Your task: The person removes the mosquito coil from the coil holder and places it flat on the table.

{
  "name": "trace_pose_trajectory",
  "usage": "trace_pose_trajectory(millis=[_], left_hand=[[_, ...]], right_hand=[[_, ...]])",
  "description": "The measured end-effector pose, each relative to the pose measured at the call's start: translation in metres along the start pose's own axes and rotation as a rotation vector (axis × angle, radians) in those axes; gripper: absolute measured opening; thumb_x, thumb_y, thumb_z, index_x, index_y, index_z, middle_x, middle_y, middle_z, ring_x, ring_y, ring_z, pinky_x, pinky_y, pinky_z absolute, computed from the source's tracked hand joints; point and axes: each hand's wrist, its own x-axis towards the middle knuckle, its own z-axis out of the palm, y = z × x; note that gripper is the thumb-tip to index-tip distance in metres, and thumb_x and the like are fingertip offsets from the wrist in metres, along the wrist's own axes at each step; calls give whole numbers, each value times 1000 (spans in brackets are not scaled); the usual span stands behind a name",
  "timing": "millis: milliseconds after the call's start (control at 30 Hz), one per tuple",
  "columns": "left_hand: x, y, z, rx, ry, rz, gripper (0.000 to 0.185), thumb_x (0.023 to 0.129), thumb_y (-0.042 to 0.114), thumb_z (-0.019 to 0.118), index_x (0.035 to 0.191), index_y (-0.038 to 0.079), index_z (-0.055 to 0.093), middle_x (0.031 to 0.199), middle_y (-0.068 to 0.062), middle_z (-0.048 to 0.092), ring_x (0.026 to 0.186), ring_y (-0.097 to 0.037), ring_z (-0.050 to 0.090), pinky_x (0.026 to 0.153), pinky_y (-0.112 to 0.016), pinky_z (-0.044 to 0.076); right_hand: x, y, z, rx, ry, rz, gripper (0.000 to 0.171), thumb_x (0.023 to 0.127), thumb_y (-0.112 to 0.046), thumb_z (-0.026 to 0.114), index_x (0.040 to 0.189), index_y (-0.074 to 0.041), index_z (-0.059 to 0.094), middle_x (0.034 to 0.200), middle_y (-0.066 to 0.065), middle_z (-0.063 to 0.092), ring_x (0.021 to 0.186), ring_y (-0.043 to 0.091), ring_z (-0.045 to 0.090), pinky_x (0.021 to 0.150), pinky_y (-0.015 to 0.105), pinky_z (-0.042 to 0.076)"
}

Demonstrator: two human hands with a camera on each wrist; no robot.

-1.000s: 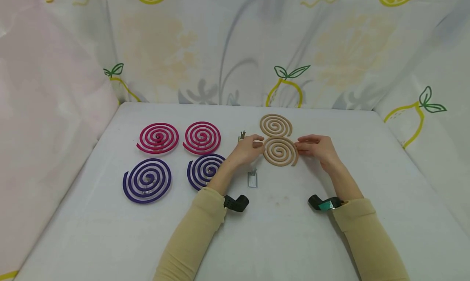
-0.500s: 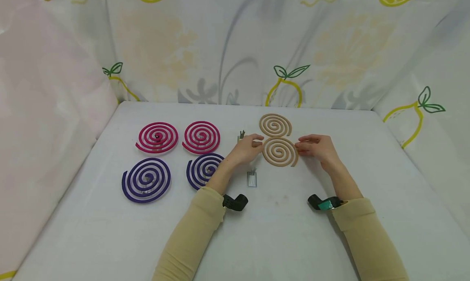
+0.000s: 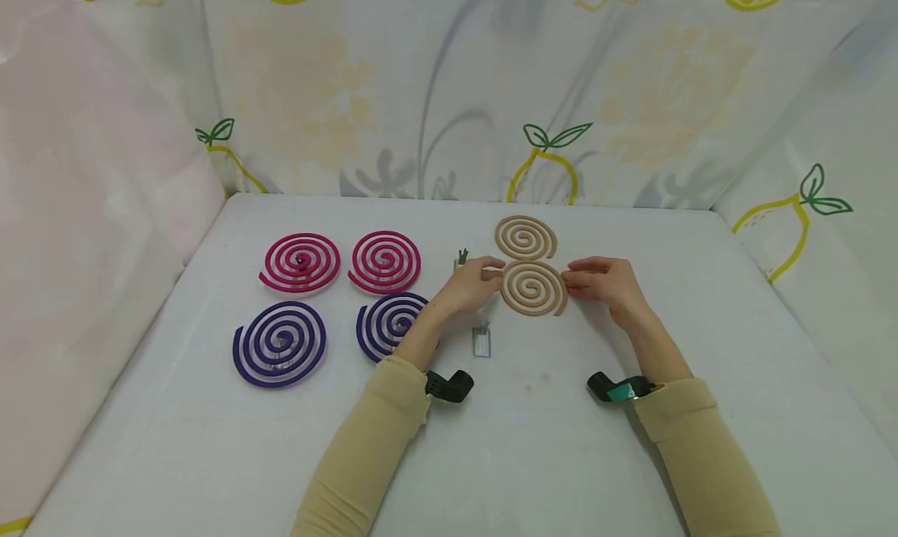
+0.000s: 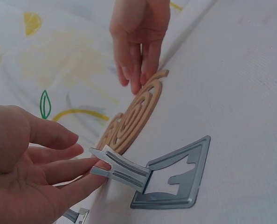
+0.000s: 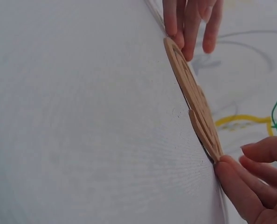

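A tan spiral coil [image 3: 533, 288] lies flat on the white table, just in front of a second tan coil [image 3: 525, 238]. My left hand [image 3: 484, 278] touches the near coil's left rim with straight fingertips. My right hand [image 3: 581, 280] touches its right rim in the same manner. In the right wrist view the coil [image 5: 194, 100] shows edge-on between the fingertips [image 5: 225, 168] of my right hand and my left hand [image 5: 190, 18]. In the left wrist view a folded metal stand [image 4: 169, 179] lies beside my left hand [image 4: 45, 172], its prong up.
Two pink coils [image 3: 300, 262] [image 3: 384, 261] and two purple coils [image 3: 280, 344] [image 3: 389, 324] lie to the left. One metal stand [image 3: 482, 340] sits under my left wrist, another [image 3: 462, 258] beyond it. Printed curtains wall in the table [image 3: 533, 443] on three sides.
The near tan coil and both hands have shifted very slightly left and away; otherwise nothing moved.
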Motion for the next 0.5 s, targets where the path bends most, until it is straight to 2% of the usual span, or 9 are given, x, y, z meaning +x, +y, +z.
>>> trace_pose_trajectory(millis=[200,500], left_hand=[[2,-2,0,-23,0,-13,40,104,16,49,143,6,51,143,-14,57,137,-28,49,114,-40,40],[2,-2,0,-35,13,16,40,103,14,49,142,4,51,142,-17,58,136,-29,51,112,-40,42]], right_hand=[[1,0,1,9,-2,-4,45,94,-2,66,130,19,51,85,-7,72,80,3,71,79,22,59],[1,0,0,39,-13,7,46,94,-2,65,132,19,49,85,-7,73,82,3,71,81,22,59]])
